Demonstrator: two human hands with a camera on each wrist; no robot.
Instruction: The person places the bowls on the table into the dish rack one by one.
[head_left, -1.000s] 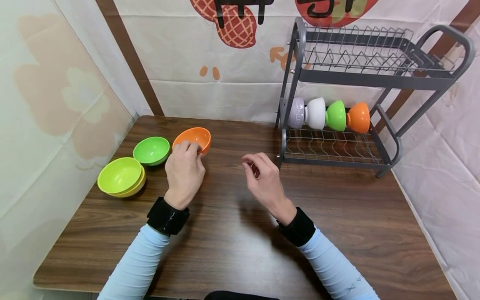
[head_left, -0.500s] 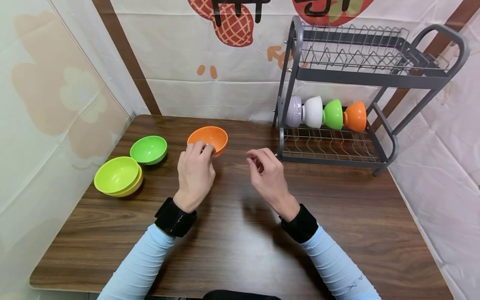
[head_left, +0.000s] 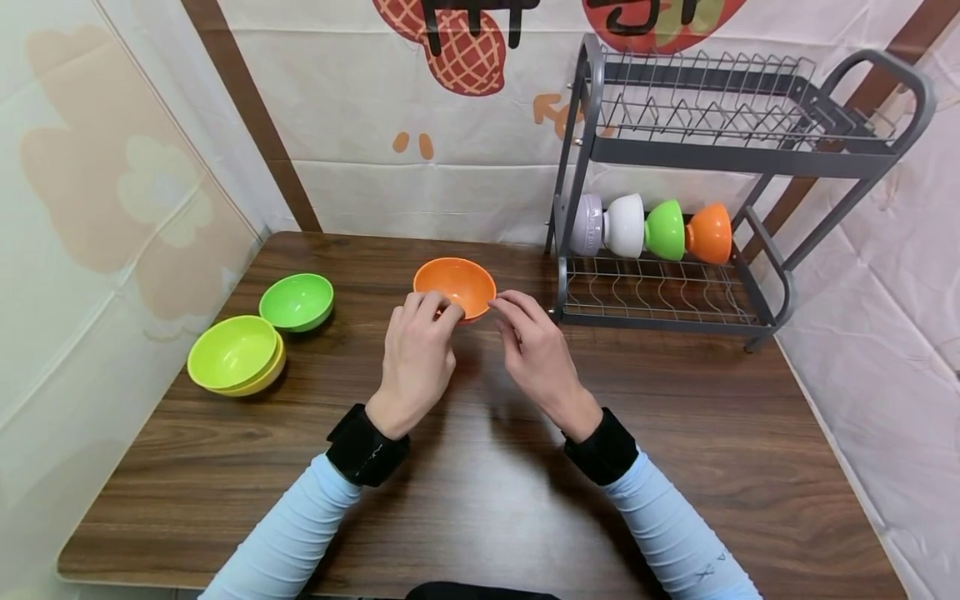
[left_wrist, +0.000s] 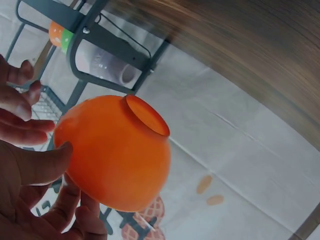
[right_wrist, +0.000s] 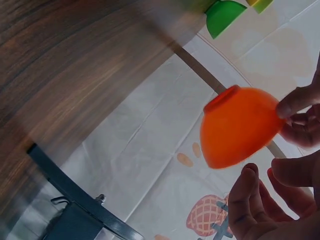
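Observation:
An orange bowl (head_left: 467,282) is held up off the table, its hollow side tipped toward the head camera. My left hand (head_left: 420,354) pinches the near rim; in the left wrist view the thumb (left_wrist: 47,162) lies against the outer wall and the foot ring faces away. My right hand (head_left: 536,354) has come up at the bowl's right side, fingertips right at the rim in the head view. In the right wrist view, space shows between its thumb and fingers (right_wrist: 245,192), just below the orange bowl (right_wrist: 240,127).
A green bowl (head_left: 297,302) and a lime bowl (head_left: 232,352) stacked in a yellow bowl (head_left: 272,377) stand at left. A grey two-tier dish rack (head_left: 738,154) stands at back right, its lower tier holding several bowls on edge, including a white bowl (head_left: 625,225).
My left hand has carried the orange bowl rightward, from beside the green bowl to in front of my right hand. The right hand has barely moved, its fingers extending slightly.

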